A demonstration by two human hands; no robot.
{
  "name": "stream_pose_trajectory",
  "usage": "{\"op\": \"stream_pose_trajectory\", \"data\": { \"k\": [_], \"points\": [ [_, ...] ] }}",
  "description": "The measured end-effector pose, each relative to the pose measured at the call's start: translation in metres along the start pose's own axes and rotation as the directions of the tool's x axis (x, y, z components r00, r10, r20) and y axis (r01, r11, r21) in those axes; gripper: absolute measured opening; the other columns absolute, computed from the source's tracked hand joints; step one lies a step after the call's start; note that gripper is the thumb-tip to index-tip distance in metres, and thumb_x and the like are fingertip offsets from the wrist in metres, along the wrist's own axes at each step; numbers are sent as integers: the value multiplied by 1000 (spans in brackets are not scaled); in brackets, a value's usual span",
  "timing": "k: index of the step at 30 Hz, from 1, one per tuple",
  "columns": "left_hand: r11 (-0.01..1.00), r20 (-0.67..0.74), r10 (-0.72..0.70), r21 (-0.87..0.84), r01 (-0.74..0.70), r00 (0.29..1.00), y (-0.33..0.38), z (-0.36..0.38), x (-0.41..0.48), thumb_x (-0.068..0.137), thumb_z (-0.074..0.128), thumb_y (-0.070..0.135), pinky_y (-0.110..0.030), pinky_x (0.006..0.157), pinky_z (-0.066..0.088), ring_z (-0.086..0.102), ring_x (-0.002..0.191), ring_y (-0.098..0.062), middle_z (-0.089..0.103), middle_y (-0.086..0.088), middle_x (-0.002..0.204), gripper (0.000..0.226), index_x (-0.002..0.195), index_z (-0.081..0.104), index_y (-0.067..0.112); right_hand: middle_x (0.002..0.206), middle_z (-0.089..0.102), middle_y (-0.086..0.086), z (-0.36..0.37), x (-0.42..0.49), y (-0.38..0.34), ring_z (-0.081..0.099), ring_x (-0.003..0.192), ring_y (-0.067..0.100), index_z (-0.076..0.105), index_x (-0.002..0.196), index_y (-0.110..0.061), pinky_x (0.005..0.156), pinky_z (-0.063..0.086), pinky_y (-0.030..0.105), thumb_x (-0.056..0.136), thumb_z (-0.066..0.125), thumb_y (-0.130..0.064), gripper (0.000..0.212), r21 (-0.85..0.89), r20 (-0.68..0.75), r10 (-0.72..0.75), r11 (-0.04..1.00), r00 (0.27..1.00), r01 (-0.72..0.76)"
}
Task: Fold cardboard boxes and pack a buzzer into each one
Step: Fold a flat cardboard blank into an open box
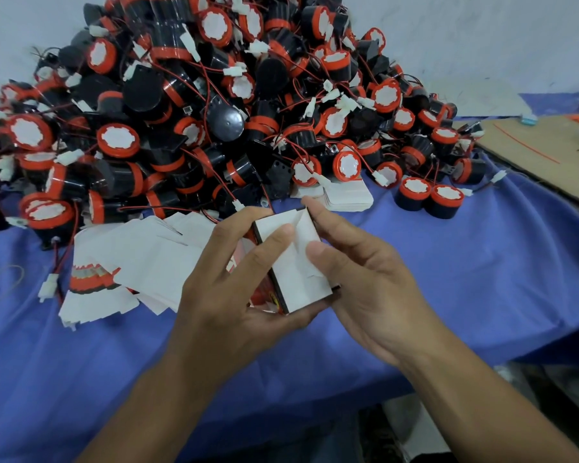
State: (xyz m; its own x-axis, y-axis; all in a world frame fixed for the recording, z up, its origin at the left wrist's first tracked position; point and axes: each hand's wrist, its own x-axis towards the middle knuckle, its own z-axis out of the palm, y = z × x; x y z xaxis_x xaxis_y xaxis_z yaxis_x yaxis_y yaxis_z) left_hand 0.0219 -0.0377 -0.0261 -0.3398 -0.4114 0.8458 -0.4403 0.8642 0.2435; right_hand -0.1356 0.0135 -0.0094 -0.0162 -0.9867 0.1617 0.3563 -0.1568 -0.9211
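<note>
cardboard box (pixel 291 262), white and flat-sided, gripped by left hand (pixel 228 282) and right hand (pixel 358 279).

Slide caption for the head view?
Left hand and right hand fold a white cardboard box before heaped black-and-red buzzers.

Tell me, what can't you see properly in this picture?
All in the head view:
- Inside the box: its white flaps and the left hand and right hand holding it cover it, so a buzzer inside cannot be told.
- The box's printed side: mostly behind the left hand.
- Lower buzzers in the pile: buried under others.
- Small things on the cardboard sheet: blurred, cut off by the right edge.
</note>
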Motion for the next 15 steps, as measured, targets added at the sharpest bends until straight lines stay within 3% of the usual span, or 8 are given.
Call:
{"op": "stream_pose_trajectory", "data": {
  "k": [5, 6, 10, 13, 15],
  "points": [
    [999, -13, -28, 36, 28, 1000, 0, 3, -4, 81, 81, 45, -26, 99, 49, 60, 113, -32, 58, -27, 123, 61, 112, 69, -6, 137, 62, -5, 5, -2, 10, 61, 125, 12, 50, 137, -46, 101, 54, 35, 94, 61, -28, 47, -405, -74, -117, 911, 990, 78],
    [999, -18, -29, 37, 29, 999, -1, 3, -4, 82, 80, 45, -26, 99, 48, 60, 113, -31, 58, -27, 123, 61, 113, 68, -6, 136, 64, -6, 6, -2, 11, 62, 124, 11, 48, 137, -45, 99, 54, 33, 93, 62, -29, 49, -400, -70, -118, 913, 990, 81],
    [997, -71, 4, 78, 2, 997, 0, 5, -5, 80, 83, 44, -28, 100, 48, 60, 113, -33, 58, -27, 123, 62, 114, 68, -6, 118, 73, -7, 3, 0, 4, 71, 109, 14, 56, 138, -25, 86, 57, 25, 85, 73, -29, 56, -103, -97, 71, 991, 993, -80],
    [999, -10, 34, 28, -34, 999, 0, 9, -8, 80, 82, 46, -34, 106, 44, 53, 124, -33, 51, -25, 132, 71, 128, 56, 0, 115, 75, -1, -4, -3, -6, 72, 106, 16, 67, 125, -22, 86, 58, 24, 93, 70, -25, 32, -283, -3, 88, 955, 996, -85],
    [992, 123, 52, -117, -38, 991, -2, 10, -8, 78, 79, 53, -35, 114, 37, 41, 138, -25, 40, -15, 145, 88, 140, 39, 5, 114, 74, -7, -12, -6, -14, 71, 105, 13, 65, 124, -32, 89, 58, 26, 90, 75, -27, 35, -481, 2, -11, 876, 1000, 11]
  ]
}}
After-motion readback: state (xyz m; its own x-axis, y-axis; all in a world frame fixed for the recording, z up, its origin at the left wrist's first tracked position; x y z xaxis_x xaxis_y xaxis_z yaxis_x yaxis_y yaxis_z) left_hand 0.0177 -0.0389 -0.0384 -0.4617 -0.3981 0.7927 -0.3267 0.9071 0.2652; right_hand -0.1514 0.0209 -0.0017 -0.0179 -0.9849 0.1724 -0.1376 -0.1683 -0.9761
